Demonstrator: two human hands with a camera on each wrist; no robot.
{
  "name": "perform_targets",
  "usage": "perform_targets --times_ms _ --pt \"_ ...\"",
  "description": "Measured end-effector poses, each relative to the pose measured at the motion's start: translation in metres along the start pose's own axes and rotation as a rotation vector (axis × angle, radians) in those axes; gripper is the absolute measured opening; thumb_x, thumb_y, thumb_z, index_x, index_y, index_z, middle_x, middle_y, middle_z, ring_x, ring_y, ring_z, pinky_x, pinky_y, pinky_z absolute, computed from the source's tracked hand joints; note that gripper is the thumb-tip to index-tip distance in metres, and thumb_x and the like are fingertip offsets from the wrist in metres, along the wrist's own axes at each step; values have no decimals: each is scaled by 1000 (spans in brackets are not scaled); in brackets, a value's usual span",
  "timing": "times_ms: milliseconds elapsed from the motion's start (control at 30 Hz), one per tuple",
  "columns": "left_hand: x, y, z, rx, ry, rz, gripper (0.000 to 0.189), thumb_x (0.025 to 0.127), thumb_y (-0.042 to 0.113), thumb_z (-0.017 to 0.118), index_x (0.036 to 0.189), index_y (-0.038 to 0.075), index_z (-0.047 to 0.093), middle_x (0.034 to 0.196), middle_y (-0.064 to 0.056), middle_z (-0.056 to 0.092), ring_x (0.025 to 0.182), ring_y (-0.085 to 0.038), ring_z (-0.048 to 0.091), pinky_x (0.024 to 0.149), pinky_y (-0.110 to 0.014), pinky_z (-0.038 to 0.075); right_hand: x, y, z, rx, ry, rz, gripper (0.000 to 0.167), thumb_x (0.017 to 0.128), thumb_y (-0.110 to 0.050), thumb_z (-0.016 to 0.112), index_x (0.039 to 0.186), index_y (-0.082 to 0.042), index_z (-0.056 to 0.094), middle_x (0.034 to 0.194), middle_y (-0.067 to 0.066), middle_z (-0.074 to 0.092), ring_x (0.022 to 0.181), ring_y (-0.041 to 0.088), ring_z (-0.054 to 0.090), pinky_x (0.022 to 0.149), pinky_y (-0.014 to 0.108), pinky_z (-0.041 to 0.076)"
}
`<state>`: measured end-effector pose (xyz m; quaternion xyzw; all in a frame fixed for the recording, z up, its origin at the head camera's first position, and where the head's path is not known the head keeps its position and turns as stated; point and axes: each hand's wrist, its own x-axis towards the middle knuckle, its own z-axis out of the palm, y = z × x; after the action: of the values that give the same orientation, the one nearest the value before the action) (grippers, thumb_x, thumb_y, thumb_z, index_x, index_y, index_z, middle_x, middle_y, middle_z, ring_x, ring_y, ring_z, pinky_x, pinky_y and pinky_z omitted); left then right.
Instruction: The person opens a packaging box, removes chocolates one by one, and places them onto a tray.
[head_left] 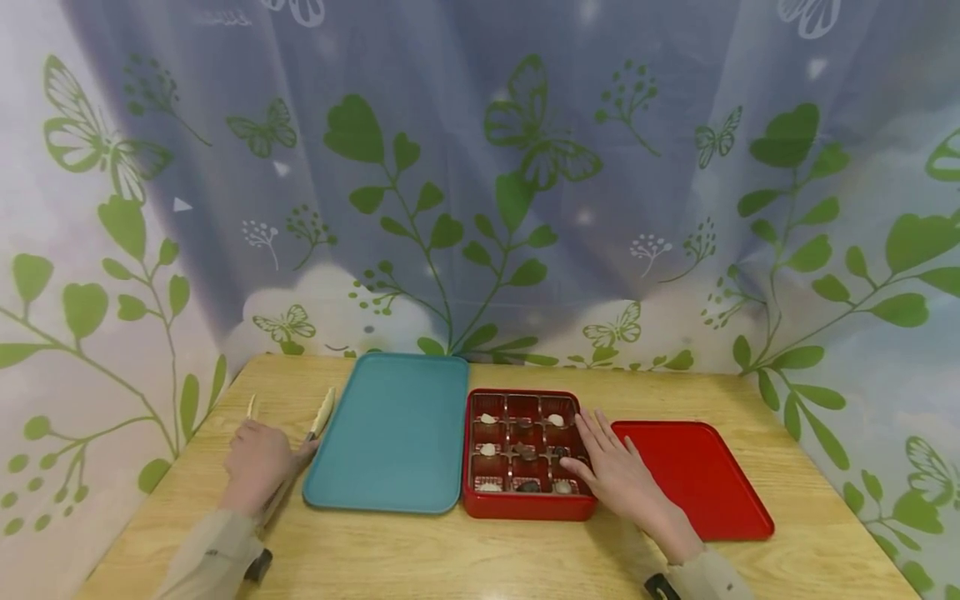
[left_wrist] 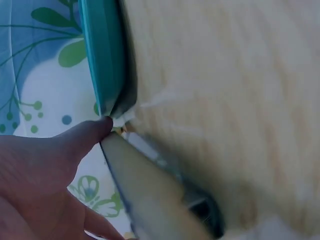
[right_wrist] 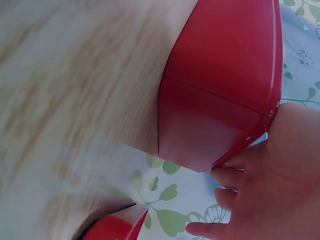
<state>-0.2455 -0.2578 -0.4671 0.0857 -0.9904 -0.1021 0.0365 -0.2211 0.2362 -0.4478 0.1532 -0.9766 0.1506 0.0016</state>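
My left hand [head_left: 258,462] holds a pair of tongs [head_left: 322,414] with cream tips spread apart, at the left of a blue tray [head_left: 386,433]. In the left wrist view, the thumb lies against one broad beige arm of the tongs [left_wrist: 145,185]. A red box [head_left: 528,506] with a clear divided insert stands right of the tray. Small white pieces [head_left: 488,450] and dark pieces [head_left: 528,486] sit in its compartments. My right hand [head_left: 618,475], fingers extended, rests along the box's right rim; the right wrist view shows it against the red wall [right_wrist: 215,100].
A flat red lid [head_left: 697,475] lies right of the box, partly behind the right forearm. All of these stand on a wooden table [head_left: 420,554]. A patterned curtain [head_left: 465,208] hangs along the table's back edge and both sides.
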Motion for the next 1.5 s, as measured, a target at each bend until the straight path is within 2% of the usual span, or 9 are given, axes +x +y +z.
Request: perform_targets --times_ms 100,200,367,500,767,1033,1133,1267,1500 --pt "1 -4 -5 -6 1 16 86 91 55 66 78 -29 51 84 -41 44 66 -44 57 50 -49 53 1 0 1 -1 7 -6 80 103 -48 52 160 0 23 167 19 15 154 40 13 116 71 18" --pt "2 -11 -9 55 83 95 79 89 52 71 64 -21 51 80 -39 45 60 -41 56 50 -48 53 1 -1 2 3 8 -14 81 103 -49 52 160 0 22 167 19 14 154 40 12 116 71 17" --pt "5 -13 -16 53 285 171 99 82 48 79 106 -41 43 86 -49 50 77 -57 58 71 -60 52 2 0 2 6 15 -17 81 103 -48 52 160 -1 22 168 18 13 154 39 12 116 71 16" --pt "7 -9 -20 -12 326 204 107 81 45 80 134 -34 31 104 -53 53 96 -63 56 88 -65 46 1 1 2 11 23 -20 80 103 -48 53 160 0 23 167 18 13 154 40 12 116 71 17" --pt "8 10 -28 -88 395 358 93 84 35 80 140 -25 36 122 -46 51 114 -60 49 102 -66 39 1 1 3 13 24 -17 80 103 -48 53 160 0 23 168 18 13 154 39 12 116 71 18" --pt "7 37 -30 -75 504 452 75 92 41 65 138 -16 48 120 -36 59 111 -52 56 93 -60 50 -1 1 2 19 16 -10 81 103 -50 51 160 0 23 167 18 14 154 40 13 115 71 18" --pt "5 47 -32 -90 548 497 81 97 56 59 139 -12 50 118 -33 62 110 -48 58 87 -57 54 0 2 3 20 16 -7 81 103 -51 51 160 -1 22 168 17 13 154 39 12 116 71 17" --pt "4 57 -33 -34 571 566 102 94 79 30 141 -10 50 119 -28 63 110 -44 60 87 -54 55 0 3 3 29 19 -6 82 102 -50 52 160 -1 22 168 18 12 154 39 11 116 71 17" --pt "8 69 -34 69 555 685 113 88 85 10 144 -5 49 123 -22 63 112 -39 60 92 -51 53 0 3 3 29 15 -6 81 103 -49 52 161 -1 21 168 17 12 154 39 10 116 71 16"
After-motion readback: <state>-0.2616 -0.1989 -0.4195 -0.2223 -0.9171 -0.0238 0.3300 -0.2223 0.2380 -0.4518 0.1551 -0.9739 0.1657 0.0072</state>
